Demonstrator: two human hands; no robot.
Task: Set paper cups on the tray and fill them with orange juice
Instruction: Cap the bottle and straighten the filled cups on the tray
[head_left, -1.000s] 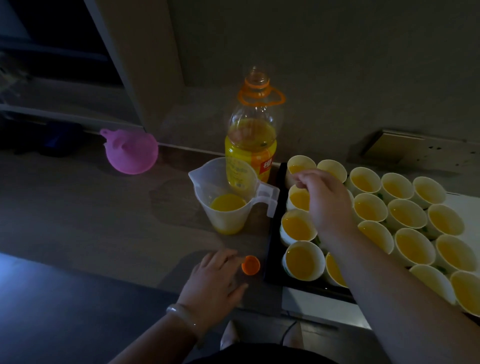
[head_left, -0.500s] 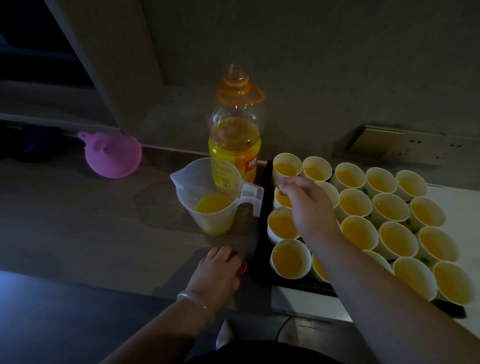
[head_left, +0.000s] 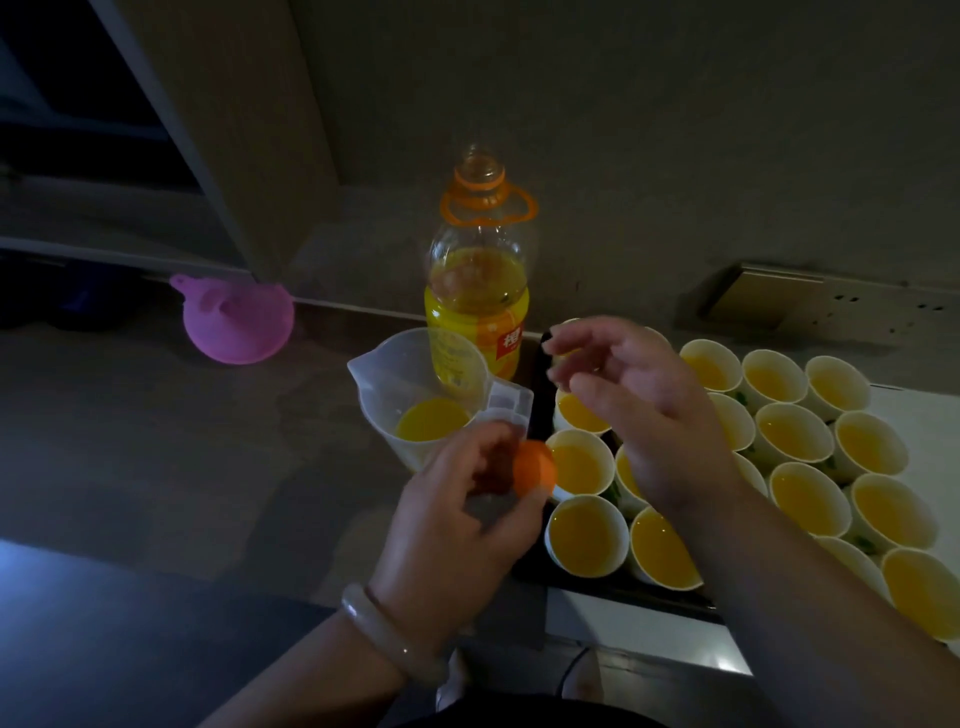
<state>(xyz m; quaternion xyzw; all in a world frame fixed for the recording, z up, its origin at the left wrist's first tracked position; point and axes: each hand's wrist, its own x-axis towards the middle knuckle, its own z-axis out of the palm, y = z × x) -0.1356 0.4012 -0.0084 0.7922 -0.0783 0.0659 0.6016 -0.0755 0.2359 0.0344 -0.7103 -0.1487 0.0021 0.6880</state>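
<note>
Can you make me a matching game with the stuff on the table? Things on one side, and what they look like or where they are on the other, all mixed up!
Things:
1. cap
2. funnel
3. bottle
4. jug

Clues:
A. pink
B. tallest, nothing on its neck
C. pinched in the left hand
D. has a pouring spout

Pairs: 1-C, 2-A, 3-B, 4-D

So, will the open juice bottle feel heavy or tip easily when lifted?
The juice bottle looks about half full, so probably fairly heavy but bottom-weighted and steady. Its clear plastic wall may dent when squeezed. Uncapped, it could spill if tilted.
</note>
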